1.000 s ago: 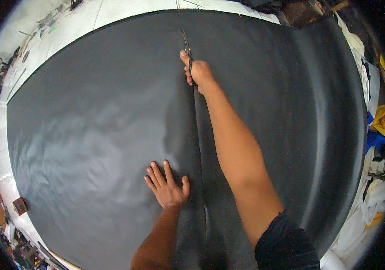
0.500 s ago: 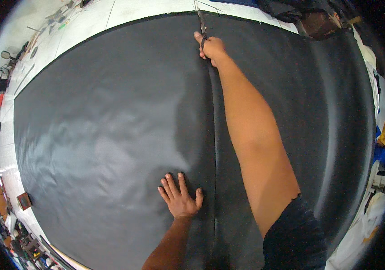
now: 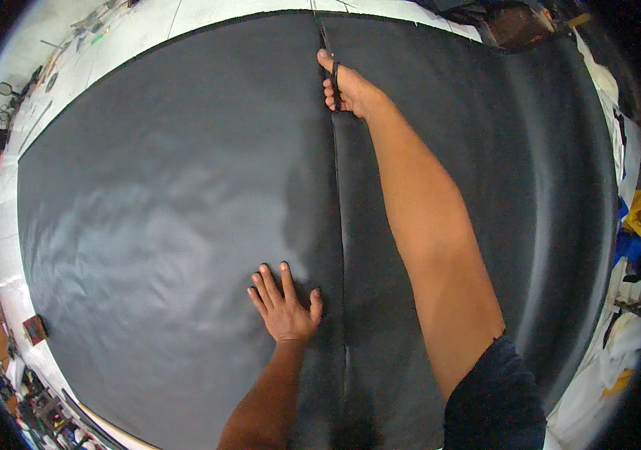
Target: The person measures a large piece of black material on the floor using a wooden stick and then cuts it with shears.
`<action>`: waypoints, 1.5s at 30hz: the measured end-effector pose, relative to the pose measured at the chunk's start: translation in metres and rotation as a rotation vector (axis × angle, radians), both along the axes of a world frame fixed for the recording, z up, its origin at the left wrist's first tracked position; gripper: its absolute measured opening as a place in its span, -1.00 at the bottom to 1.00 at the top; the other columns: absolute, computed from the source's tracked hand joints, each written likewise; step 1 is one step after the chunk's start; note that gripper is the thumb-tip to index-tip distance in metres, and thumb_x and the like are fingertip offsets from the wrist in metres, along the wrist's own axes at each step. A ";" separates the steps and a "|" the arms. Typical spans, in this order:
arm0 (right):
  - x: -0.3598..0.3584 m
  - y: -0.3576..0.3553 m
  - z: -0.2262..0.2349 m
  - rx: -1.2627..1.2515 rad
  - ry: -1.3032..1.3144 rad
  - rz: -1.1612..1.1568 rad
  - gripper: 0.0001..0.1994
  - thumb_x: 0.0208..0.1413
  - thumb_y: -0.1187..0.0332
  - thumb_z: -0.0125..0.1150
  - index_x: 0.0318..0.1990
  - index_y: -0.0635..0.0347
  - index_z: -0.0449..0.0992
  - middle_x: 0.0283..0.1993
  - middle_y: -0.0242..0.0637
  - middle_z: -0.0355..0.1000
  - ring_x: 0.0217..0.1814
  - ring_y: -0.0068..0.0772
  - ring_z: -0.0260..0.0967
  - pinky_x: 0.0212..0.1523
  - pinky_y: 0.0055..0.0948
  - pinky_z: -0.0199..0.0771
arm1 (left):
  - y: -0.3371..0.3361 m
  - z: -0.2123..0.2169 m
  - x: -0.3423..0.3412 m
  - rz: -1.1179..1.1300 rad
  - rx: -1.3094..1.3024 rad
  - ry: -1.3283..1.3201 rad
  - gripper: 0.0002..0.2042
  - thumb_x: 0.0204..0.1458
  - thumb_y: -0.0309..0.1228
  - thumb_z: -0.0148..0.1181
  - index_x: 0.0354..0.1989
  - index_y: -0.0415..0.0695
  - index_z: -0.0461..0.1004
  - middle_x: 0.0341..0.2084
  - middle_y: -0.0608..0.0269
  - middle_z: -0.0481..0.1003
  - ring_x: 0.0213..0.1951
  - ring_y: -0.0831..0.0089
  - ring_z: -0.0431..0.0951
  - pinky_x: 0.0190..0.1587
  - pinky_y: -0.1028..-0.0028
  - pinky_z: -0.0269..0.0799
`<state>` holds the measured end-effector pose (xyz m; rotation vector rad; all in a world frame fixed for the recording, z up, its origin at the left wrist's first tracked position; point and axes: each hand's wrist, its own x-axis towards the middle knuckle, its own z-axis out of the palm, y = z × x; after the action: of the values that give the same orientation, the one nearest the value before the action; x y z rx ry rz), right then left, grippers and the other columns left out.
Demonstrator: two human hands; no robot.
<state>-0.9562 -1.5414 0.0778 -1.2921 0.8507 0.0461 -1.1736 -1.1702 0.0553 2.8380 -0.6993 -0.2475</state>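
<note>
Head view: right hand (image 3: 352,90) stretched far out, fingers wrapped around the dark handles of the scissors (image 3: 336,73), thumb lying along the top. Scissors sit at the far edge of the black sheet (image 3: 170,172), blades pointing away from the person; from here I can't tell how wide the blades stand. A long slit (image 3: 342,255) runs from the scissors back toward the person. Left hand (image 3: 287,316) palm-down on the sheet, just left of the slit, fingers spread wide, holding nothing visible. Small brown box (image 3: 34,329) beside the sheet's left edge.
</note>
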 end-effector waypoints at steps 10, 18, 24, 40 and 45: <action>0.018 -0.012 -0.022 -0.080 -0.028 -0.032 -0.34 -0.13 -0.43 0.25 -0.46 0.06 0.38 -0.59 -0.48 0.26 -0.58 -0.56 0.24 -0.51 -0.52 0.32 | 0.008 -0.013 -0.007 -0.031 -0.029 -0.035 -0.22 0.04 0.04 0.06 0.40 -0.13 0.08 0.38 -0.26 -0.03 0.41 -0.24 -0.11 0.38 -0.18 -0.29; 0.040 -0.019 -0.049 -0.313 -0.135 -0.170 -0.46 0.09 -0.14 0.27 -0.53 0.24 0.43 -0.61 -0.29 0.39 -0.66 -0.47 0.30 -0.60 -0.41 0.31 | 0.008 -0.019 -0.017 -0.032 -0.006 0.023 -0.22 0.03 0.04 0.08 0.39 -0.14 0.10 0.38 -0.27 -0.03 0.42 -0.23 -0.13 0.38 -0.19 -0.31; 0.025 -0.001 -0.041 -0.282 -0.194 -0.287 -0.49 0.12 -0.15 0.24 -0.41 0.19 0.42 -0.54 -0.41 0.33 -0.58 -0.55 0.28 -0.53 -0.50 0.32 | 0.004 -0.017 -0.017 -0.016 -0.023 0.004 -0.22 0.01 0.03 0.10 0.37 -0.15 0.13 0.38 -0.26 -0.04 0.42 -0.22 -0.13 0.38 -0.18 -0.31; -0.620 0.363 0.016 -0.754 0.698 -0.262 -0.37 0.27 0.12 0.07 0.28 0.46 0.10 0.23 0.16 0.26 0.20 0.08 0.27 0.19 -0.08 0.30 | -0.014 -0.004 -0.008 0.004 -0.153 0.056 -0.23 0.03 0.04 0.12 0.39 -0.07 0.11 0.39 -0.22 -0.03 0.41 -0.16 -0.08 0.38 -0.14 -0.21; -0.664 0.407 -0.057 -1.144 0.764 -0.309 -0.27 0.24 0.00 0.10 0.28 0.54 0.12 0.27 0.24 0.20 0.28 0.21 0.21 0.27 -0.04 0.21 | -0.006 -0.015 -0.006 0.007 -0.131 -0.059 -0.24 0.05 0.06 0.11 0.38 -0.09 0.12 0.39 -0.21 -0.03 0.42 -0.15 -0.10 0.39 -0.12 -0.23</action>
<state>-1.6206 -1.1346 0.0204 -2.2343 1.8776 -0.2443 -1.1794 -1.1758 0.0398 2.7325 -0.6902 -0.1122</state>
